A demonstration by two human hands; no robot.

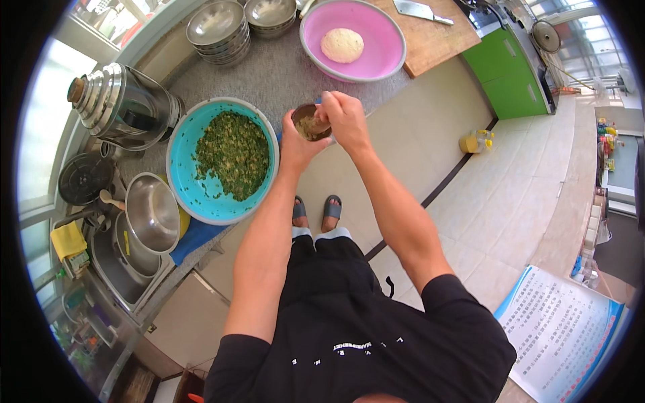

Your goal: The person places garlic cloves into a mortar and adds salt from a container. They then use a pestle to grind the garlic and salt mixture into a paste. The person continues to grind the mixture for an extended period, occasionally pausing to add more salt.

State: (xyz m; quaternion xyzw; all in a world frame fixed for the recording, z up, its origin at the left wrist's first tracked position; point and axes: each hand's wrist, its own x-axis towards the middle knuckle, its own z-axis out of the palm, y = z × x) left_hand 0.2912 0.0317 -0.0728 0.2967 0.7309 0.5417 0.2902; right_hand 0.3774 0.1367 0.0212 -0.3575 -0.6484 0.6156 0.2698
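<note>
My left hand (295,142) is wrapped round a small dark-brown bowl (297,115) that holds a pale, mushy-looking substance. Over the bowl's mouth, my right hand (345,117) is closed with its fingers pressed together. Whatever it grips, if anything, is hidden by the fingers. Just left of the bowl, a turquoise basin (183,176) contains a chopped green filling (233,154). Beyond my hands stands a pink basin (386,47) with a round ball of dough (342,45) in it.
Stacked metal bowls (216,30) line the back counter, left of a wooden board (430,50) bearing a cleaver (414,9). A large steel pot (131,111) stands far left. Nearer are a steel mixing bowl (153,211) and sink (114,272). A bottle (472,143) sits on the floor.
</note>
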